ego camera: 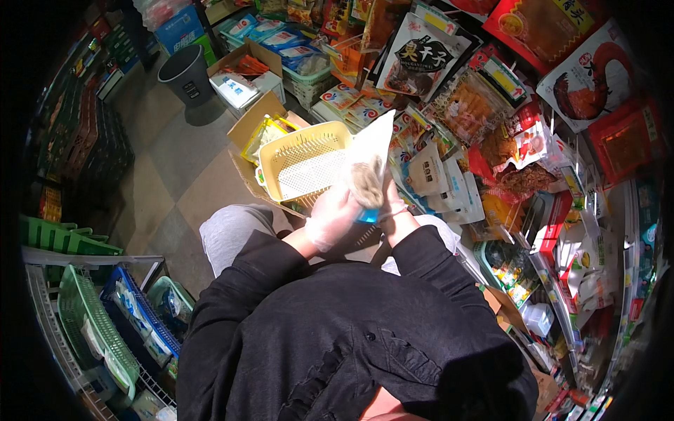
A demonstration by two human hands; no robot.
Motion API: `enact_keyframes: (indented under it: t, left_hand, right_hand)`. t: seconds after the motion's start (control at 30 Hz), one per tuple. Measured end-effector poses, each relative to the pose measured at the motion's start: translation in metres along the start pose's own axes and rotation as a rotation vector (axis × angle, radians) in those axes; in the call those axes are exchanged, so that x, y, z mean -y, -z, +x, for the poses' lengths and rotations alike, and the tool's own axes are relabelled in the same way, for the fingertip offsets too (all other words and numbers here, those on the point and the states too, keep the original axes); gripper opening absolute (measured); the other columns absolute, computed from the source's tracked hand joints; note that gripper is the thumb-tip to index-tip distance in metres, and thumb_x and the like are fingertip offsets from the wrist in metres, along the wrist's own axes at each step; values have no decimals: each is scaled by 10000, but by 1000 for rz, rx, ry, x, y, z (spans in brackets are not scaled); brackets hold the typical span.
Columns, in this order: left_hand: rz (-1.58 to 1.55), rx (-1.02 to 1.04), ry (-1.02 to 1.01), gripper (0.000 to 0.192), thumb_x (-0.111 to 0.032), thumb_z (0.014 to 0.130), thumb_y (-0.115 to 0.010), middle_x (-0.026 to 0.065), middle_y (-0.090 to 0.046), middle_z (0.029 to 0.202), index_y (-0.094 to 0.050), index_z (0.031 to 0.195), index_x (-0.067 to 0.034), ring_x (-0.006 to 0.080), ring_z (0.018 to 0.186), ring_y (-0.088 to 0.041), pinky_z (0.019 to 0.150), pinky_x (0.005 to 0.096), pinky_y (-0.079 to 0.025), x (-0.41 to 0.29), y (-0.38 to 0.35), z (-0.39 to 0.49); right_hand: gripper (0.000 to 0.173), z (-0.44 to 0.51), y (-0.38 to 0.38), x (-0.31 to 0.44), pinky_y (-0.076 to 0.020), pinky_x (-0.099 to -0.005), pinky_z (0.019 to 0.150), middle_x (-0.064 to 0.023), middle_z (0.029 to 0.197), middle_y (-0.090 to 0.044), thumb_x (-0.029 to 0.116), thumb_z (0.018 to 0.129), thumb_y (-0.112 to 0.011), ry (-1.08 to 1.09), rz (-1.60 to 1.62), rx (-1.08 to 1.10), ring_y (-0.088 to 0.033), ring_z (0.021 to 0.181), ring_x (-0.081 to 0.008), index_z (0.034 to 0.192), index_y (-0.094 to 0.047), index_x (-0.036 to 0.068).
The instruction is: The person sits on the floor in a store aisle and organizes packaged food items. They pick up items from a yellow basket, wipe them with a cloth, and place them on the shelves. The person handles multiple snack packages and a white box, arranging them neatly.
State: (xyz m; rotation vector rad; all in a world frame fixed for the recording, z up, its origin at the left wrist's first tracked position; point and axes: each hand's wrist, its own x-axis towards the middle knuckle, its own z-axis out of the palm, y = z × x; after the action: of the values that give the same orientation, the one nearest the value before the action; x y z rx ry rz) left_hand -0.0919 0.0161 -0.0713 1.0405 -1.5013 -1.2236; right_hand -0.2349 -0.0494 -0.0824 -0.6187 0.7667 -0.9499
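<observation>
Both my hands wear thin clear gloves and meet on one upright food pouch [366, 184]. The pouch is whitish, with a grey-brown content showing near its lower end and a blue patch at the bottom. My left hand [333, 214] grips its left side, and my right hand [392, 199] is on its right side, partly hidden behind it. Just left of the pouch, a pale yellow perforated plastic basket [308, 173] rests tilted over an open cardboard box [239, 171]. Yellow-edged packets [267, 138] show in that box behind the basket.
Shelves of hanging and stacked food packs [421, 58] rise ahead and to the right. A grey bin [185, 76] stands on the tiled floor [174, 152] beside a white carton [245, 92]. Behind left, a wire rack holds green [95, 326] and blue baskets [139, 310].
</observation>
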Motion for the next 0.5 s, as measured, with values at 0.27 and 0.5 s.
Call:
enact_keyframes:
  t: [0.27,0.5]
  left_hand:
    - [-690,-339,174,555,-203,938,-675,98,-569,1353,-485,1427,-24,186,1227,-528,1047,330,-424,-2,-13,2]
    - [-674,-433,317,322,-82,909,-612,87,-670,1119,-604,1222,-3,200,1020,-647,899,341,-529,26,46,9]
  right_hand:
    - [802,40,40,-42,-519,-435,967,-223,1262,-593,174,969,-684,54,162,-289,-615,1133,-309,1539,-167,-51]
    - [847,29,40,0,-592,-397,805,-252,1253,-605,-39,886,-675,-7,24,-188,-684,987,-310,1543,-141,-63]
